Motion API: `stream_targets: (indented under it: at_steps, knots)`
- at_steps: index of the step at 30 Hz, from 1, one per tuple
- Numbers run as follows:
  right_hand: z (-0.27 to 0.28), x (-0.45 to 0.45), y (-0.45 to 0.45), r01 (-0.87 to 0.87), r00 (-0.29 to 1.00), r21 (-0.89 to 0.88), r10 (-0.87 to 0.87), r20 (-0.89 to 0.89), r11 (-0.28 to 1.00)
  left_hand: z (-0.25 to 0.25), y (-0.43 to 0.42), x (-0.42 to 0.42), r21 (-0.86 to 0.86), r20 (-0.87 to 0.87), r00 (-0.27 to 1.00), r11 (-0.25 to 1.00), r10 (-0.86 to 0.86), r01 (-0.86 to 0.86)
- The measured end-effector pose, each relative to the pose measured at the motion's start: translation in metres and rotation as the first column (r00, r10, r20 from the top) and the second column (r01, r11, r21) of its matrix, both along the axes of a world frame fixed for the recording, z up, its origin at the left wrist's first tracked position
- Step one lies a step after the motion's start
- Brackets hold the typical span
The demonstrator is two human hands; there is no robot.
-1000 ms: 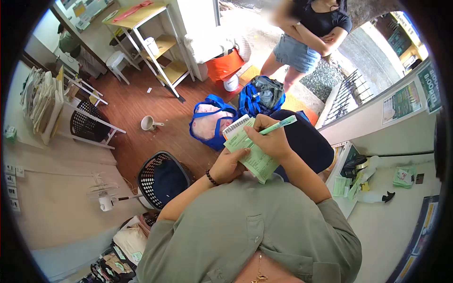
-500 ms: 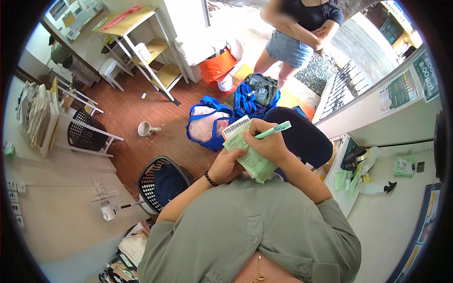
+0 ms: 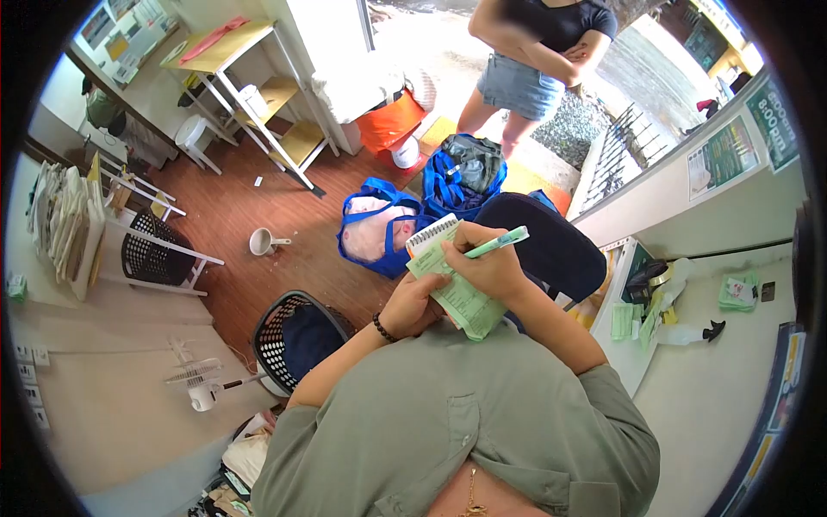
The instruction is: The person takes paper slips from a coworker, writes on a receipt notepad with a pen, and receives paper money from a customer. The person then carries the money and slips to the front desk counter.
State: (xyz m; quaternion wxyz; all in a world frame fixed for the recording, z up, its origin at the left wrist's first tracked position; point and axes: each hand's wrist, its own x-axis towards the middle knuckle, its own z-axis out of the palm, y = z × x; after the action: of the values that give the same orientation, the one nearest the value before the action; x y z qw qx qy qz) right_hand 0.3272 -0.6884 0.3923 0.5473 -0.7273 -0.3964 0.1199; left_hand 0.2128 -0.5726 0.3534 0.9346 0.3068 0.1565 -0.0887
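A spiral-bound receipt pad [image 3: 469, 310] with green printed sheets is held up in front of my chest. My left hand [image 3: 413, 306] grips it from the lower left, thumb on top and fingers hidden beneath; a dark bead bracelet circles that wrist. In my right hand [image 3: 484, 263] is a light green pen [image 3: 500, 242], its rear end pointing up and right. That hand rests on the upper part of the pad. The pen's tip is hidden behind my fingers.
Two blue bags, one with pale pink contents [image 3: 376, 231] and one with dark clothes [image 3: 465, 177], stand on the floor beyond the pad. A black basket [image 3: 274, 340] is at left, near a white dipper [image 3: 263, 242]. A dark chair [image 3: 543, 246] stands close right. A person [image 3: 530, 77] stands at the doorway, arms crossed.
The view has shifted slightly, so the room sits a little further left. My hands keep nearly the same hold on the pad and pen.
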Motion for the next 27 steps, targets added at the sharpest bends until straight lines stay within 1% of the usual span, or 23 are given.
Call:
stream_targets:
  at_steps: [4, 7, 10, 12, 16, 19, 22, 27]
  knots:
    - [0.003, 0.0, -0.001, 0.028, 0.998, -0.004, -0.028, -0.047, 1.0, -0.005, -0.001, 0.001, -0.016, 0.025, 1.0, 1.0, -0.003, 0.004]
    - [-0.002, -0.001, -0.002, 0.008, 1.0, 0.041, -0.009, 0.021, 0.999, -0.006, -0.002, 0.001, -0.024, 0.032, 0.999, 1.0, 0.002, -0.001]
    - [0.0, -0.002, -0.004, 0.036, 0.998, 0.021, -0.034, -0.052, 0.999, -0.004, -0.001, 0.001, -0.036, 0.028, 0.999, 0.999, -0.031, 0.032]
    - [0.001, -0.002, -0.005, 0.039, 0.998, 0.012, -0.039, -0.056, 0.999, -0.002, -0.002, 0.0, -0.016, 0.019, 0.999, 0.999, -0.035, 0.035]
    - [-0.002, -0.003, -0.005, 0.027, 0.999, 0.047, -0.026, -0.019, 0.999, -0.001, -0.001, 0.001, -0.015, 0.025, 0.998, 0.999, -0.051, 0.051]
    - [0.001, -0.002, -0.008, 0.045, 0.998, 0.006, -0.045, -0.044, 0.999, 0.001, -0.003, 0.001, -0.026, 0.033, 0.998, 0.998, -0.05, 0.051]
    - [0.005, 0.0, -0.008, 0.11, 0.993, 0.067, -0.108, -0.043, 0.992, -0.001, -0.004, 0.003, -0.042, 0.045, 0.999, 0.999, -0.022, 0.024]
    - [0.003, 0.002, -0.011, 0.085, 0.996, 0.041, -0.085, -0.015, 0.995, -0.004, -0.004, 0.004, -0.053, 0.032, 0.999, 0.998, -0.029, 0.03]
